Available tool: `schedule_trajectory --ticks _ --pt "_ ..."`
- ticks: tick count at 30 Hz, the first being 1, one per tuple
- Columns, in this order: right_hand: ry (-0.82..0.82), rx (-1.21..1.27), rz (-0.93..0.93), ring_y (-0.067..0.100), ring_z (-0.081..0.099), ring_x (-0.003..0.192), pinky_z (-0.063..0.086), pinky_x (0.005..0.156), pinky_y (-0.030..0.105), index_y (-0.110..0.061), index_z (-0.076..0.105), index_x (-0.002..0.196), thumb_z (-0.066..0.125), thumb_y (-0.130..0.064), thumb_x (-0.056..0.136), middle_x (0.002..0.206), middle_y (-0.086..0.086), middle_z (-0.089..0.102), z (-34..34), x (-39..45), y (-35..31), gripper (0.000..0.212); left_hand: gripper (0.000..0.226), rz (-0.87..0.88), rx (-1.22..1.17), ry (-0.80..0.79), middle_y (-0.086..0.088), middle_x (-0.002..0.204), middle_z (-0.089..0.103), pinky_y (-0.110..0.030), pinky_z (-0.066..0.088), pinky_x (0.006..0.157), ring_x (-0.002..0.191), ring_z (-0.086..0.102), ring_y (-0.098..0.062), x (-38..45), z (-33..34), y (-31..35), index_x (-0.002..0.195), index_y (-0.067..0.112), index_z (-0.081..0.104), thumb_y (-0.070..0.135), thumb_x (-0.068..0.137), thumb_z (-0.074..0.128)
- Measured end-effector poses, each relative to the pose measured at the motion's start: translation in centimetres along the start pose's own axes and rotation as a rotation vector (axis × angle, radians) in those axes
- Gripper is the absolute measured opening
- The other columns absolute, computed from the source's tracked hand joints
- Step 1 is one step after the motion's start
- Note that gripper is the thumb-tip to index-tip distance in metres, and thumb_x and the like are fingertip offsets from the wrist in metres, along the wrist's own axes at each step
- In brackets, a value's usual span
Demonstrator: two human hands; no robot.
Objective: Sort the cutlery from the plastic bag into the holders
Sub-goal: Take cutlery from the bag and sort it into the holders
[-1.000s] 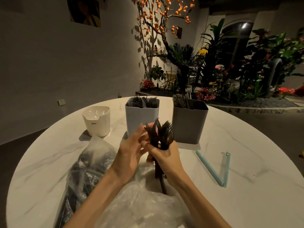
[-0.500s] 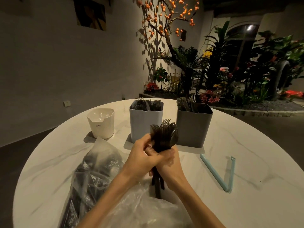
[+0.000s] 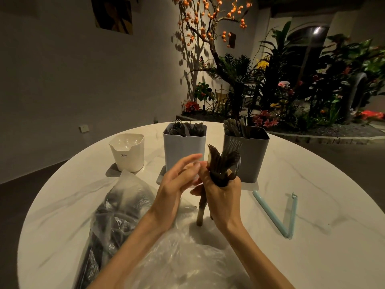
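My right hand point(image 3: 221, 197) grips a bundle of dark plastic cutlery point(image 3: 224, 163) upright above the table, heads fanned out at the top. Just left of the bundle, my left hand point(image 3: 177, 180) has its fingers stretched out and holds nothing. A clear plastic bag point(image 3: 125, 207) with more dark cutlery lies at the front left. Behind the hands stand three holders. The pale blue holder point(image 3: 184, 149) contains forks. The dark grey holder point(image 3: 253, 155) contains grey-handled cutlery. The small white holder point(image 3: 127, 152) has no cutlery in it.
A light blue bag clip point(image 3: 275, 215) lies open on the round white marble table point(image 3: 312, 236) to the right. More crumpled clear plastic point(image 3: 183, 259) lies between my forearms. Plants and a decorative tree point(image 3: 208, 38) stand beyond the table.
My left hand has let go of the bundle and opened its fingers. My right hand has tilted the cutlery slightly to the right, and the heads have fanned apart.
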State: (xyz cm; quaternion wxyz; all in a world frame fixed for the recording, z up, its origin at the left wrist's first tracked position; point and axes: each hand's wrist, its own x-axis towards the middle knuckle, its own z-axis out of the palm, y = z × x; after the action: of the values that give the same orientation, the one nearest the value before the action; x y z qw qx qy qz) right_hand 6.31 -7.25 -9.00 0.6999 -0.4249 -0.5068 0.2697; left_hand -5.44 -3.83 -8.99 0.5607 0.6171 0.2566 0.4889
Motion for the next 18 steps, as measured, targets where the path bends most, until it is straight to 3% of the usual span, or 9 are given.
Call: schedule_trajectory --ticks 3,5,7,10,14,18 --pt "0.028 -0.049 -0.004 0.028 0.064 0.049 0.056 0.049 0.034 -0.009 0.069 0.077 0.067 -0.030 0.091 0.057 0.009 0.064 -0.2 0.3 0.1 0.025 0.077 -0.109 0.049 -0.117 -0.007 0.133 0.062 -0.043 0.048 0.103 0.128 0.056 -0.023 0.4 -1.5 -0.4 0.136 0.033 0.056 0.019 0.064 0.078" --pt "0.056 -0.041 0.029 0.028 0.063 0.047 0.056 0.050 0.034 -0.001 0.064 0.070 0.069 -0.037 0.088 0.055 0.011 0.062 -0.4 0.7 -0.1 0.040 0.087 -0.235 0.286 -0.259 -0.005 0.131 0.063 -0.042 0.053 0.102 0.121 0.062 -0.020 0.3 -2.0 -0.6 0.138 0.039 0.051 0.007 0.065 0.086" --pt "0.067 -0.013 0.106 0.026 0.063 0.048 0.058 0.053 0.034 -0.003 0.064 0.065 0.070 -0.043 0.085 0.054 0.010 0.063 -0.5 1.1 -0.5 0.044 0.079 -0.306 0.521 -0.368 -0.001 0.118 0.072 -0.042 0.055 0.100 0.108 0.070 -0.017 0.1 -1.8 -1.1 0.137 0.031 0.054 0.009 0.069 0.089" --pt "0.013 -0.025 0.202 0.021 0.066 0.051 0.057 0.055 0.026 -0.008 0.066 0.068 0.072 -0.045 0.082 0.056 0.005 0.064 -0.6 1.4 -0.5 0.040 0.058 -0.315 0.608 -0.322 0.000 0.095 0.079 -0.042 0.058 0.094 0.091 0.076 -0.014 0.0 -0.9 -1.4 0.130 0.016 0.062 0.010 0.077 0.085" --pt "-0.078 -0.047 0.381 0.018 0.073 0.061 0.058 0.057 0.022 -0.011 0.066 0.088 0.081 -0.044 0.078 0.070 0.007 0.070 -1.0 1.4 0.2 0.037 0.038 -0.236 0.645 -0.182 0.004 0.093 0.078 -0.038 0.063 0.078 0.081 0.076 -0.015 -0.1 -0.8 -1.2 0.108 0.019 0.073 0.012 0.074 0.088" --pt "-0.140 -0.164 0.407 0.016 0.067 0.058 0.060 0.060 0.032 -0.012 0.069 0.077 0.078 -0.044 0.082 0.058 0.003 0.065 -0.5 0.7 1.2 0.033 0.041 -0.112 0.748 -0.083 0.009 0.093 0.075 -0.027 0.060 0.064 0.068 0.071 -0.012 -0.2 -0.9 -1.2 0.108 0.023 0.074 0.008 0.072 0.086"
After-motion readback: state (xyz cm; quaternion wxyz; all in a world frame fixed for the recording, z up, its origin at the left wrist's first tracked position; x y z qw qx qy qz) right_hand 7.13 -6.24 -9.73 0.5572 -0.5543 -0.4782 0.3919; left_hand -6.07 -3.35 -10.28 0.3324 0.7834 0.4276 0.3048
